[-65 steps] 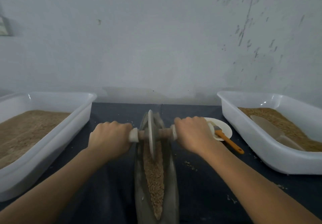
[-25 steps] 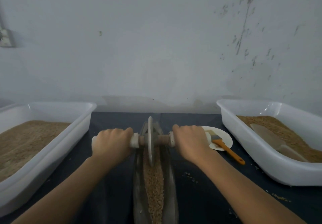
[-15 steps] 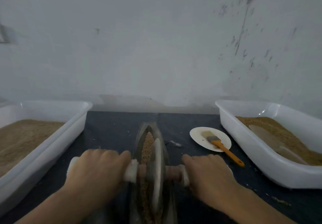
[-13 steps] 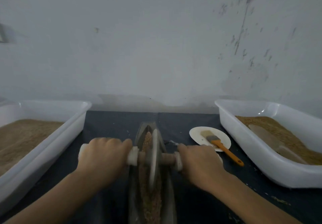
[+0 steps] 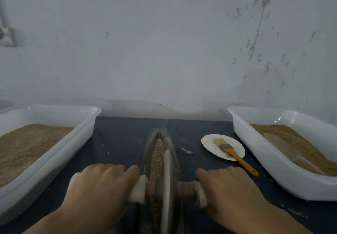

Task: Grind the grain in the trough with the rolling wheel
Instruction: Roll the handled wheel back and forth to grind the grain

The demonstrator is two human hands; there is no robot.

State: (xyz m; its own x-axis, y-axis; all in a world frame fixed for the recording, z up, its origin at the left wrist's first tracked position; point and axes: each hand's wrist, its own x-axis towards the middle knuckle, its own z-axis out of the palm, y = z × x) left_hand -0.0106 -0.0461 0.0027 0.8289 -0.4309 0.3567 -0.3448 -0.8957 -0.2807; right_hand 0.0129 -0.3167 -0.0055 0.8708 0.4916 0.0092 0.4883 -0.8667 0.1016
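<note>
Head view: the trough [image 5: 161, 161] lies in the middle of the worktop [image 5: 120, 139], its long axis running from the near edge straight toward the wall. The rolling wheel [image 5: 166, 184] stands in it at the near end, axle crosswise. The left hand [image 5: 102, 184] and right hand [image 5: 228, 188] each curl round a handle end. Unground grain [image 5: 158, 150] lies ahead of the wheel, so the next stroke likely pushes away, both hands equally placed.

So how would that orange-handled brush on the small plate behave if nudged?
The brush looks light, so it would probably slide. Its handle overhangs the plate rim, so a push there may pivot it off. The bristles likely flex.
</note>
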